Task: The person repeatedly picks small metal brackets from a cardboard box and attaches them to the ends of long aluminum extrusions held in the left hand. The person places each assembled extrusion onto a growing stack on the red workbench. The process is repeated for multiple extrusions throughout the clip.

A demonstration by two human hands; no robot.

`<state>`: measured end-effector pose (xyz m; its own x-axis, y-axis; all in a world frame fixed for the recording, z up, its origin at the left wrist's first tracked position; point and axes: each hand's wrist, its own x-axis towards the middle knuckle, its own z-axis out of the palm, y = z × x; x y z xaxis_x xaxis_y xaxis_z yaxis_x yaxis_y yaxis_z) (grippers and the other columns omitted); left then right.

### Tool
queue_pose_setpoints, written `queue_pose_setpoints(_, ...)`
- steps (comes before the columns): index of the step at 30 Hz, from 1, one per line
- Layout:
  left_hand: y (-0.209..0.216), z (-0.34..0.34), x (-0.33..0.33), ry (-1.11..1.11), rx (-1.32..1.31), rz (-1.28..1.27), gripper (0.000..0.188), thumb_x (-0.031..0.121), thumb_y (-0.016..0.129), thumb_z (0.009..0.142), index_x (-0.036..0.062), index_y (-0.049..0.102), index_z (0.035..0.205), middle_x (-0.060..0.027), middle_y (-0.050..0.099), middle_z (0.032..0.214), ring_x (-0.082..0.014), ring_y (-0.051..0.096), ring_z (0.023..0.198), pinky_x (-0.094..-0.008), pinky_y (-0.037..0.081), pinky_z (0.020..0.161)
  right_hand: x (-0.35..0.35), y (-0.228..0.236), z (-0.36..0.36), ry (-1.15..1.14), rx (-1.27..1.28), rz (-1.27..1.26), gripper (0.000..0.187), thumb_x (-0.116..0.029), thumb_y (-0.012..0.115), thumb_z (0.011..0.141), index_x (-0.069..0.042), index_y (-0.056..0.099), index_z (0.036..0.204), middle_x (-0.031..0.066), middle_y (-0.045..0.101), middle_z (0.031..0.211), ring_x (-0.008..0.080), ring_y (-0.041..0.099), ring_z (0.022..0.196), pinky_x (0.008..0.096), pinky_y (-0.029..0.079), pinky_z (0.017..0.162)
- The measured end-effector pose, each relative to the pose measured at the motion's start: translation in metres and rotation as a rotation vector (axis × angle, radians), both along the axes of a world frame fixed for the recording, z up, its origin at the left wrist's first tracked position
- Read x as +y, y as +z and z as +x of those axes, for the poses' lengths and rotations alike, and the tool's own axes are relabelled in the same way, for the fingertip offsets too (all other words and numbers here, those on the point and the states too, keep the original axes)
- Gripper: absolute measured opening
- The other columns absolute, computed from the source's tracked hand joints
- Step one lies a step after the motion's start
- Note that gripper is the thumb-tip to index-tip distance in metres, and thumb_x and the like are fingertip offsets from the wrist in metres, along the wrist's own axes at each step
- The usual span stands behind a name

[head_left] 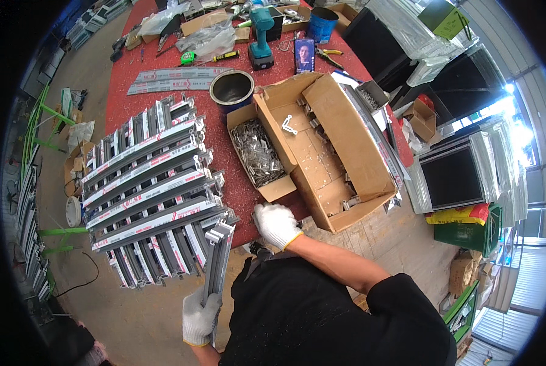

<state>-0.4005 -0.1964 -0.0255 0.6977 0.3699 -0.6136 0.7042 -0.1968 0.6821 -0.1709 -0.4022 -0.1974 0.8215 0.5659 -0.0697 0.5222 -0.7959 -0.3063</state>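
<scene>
My left hand (200, 318), in a white knit glove, is closed around a grey metal profile (217, 262). The profile stands nearly upright, its top end beside a stack of similar profiles (157, 183) laid crosswise with printed film strips. My right hand (276, 226), gloved the same way, is at the table's near edge, just below a small carton of metal pieces (256, 152). Its fingers are curled in, and whatever they hold is hidden. To its right a large open cardboard box (312, 152) contains a white bracket (289, 124) and a few metal fittings.
The red table (224, 140) carries a dark metal can (231, 88), a teal cordless drill (261, 39), a phone-sized printed card or screen (304, 56), pliers (329, 58), a green tape measure (187, 58) and a blue bucket (322, 25). Wrapped frames (462, 171) lean at the right.
</scene>
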Motion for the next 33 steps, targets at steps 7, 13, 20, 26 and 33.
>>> queue_pose_setpoints(7,0.003,0.003,0.000,-0.006,0.021,0.006,0.037,0.032,0.074,0.099,-0.0040,0.075,0.092,-0.0078,0.065,0.067,-0.0148,0.062,0.061,-0.0386,0.049,0.059,-0.024,0.033,0.000,-0.161,0.452,0.372,0.028,-0.021,0.073,0.097,0.001,0.076,0.114,0.0285,0.079,0.094,0.0481,0.079,0.093,0.0554,0.064,0.087)
queue_pose_setpoints(13,0.017,0.010,-0.003,0.063,-0.008,-0.203,0.030,0.025,0.070,0.098,-0.0033,0.078,0.101,-0.0029,0.066,0.069,-0.0111,0.060,0.062,-0.0328,0.047,0.058,-0.044,0.075,-0.006,-0.124,0.581,0.570,0.024,-0.015,0.073,0.098,-0.004,0.082,0.117,0.0222,0.083,0.109,0.0399,0.082,0.102,0.0466,0.065,0.094)
queue_pose_setpoints(20,0.019,0.015,0.002,-0.044,0.103,-0.218,0.048,0.032,0.068,0.103,-0.0115,0.076,0.121,-0.0082,0.073,0.086,-0.0149,0.064,0.073,-0.0324,0.050,0.068,-0.051,0.153,0.014,-0.214,0.768,0.785,0.023,-0.012,0.071,0.107,0.001,0.082,0.123,0.0113,0.083,0.098,0.0149,0.078,0.084,0.0324,0.063,0.082)
queue_pose_setpoints(26,0.015,0.012,0.000,-0.077,0.035,-0.271,0.061,0.047,0.072,0.104,-0.0110,0.076,0.123,-0.0077,0.072,0.087,-0.0147,0.064,0.075,-0.0319,0.050,0.069,-0.048,0.200,0.040,-0.224,0.779,0.898,0.024,-0.010,0.069,0.107,0.004,0.081,0.122,0.0111,0.083,0.102,0.0137,0.077,0.090,0.0330,0.063,0.086)
queue_pose_setpoints(33,0.017,0.012,-0.003,-0.112,0.040,-0.277,0.062,0.047,0.071,0.105,-0.0110,0.076,0.124,-0.0077,0.072,0.088,-0.0151,0.065,0.076,-0.0319,0.051,0.070,-0.039,0.202,0.046,-0.079,0.727,0.890,0.023,-0.010,0.070,0.107,0.003,0.082,0.121,0.0111,0.084,0.101,0.0146,0.078,0.088,0.0333,0.064,0.085)
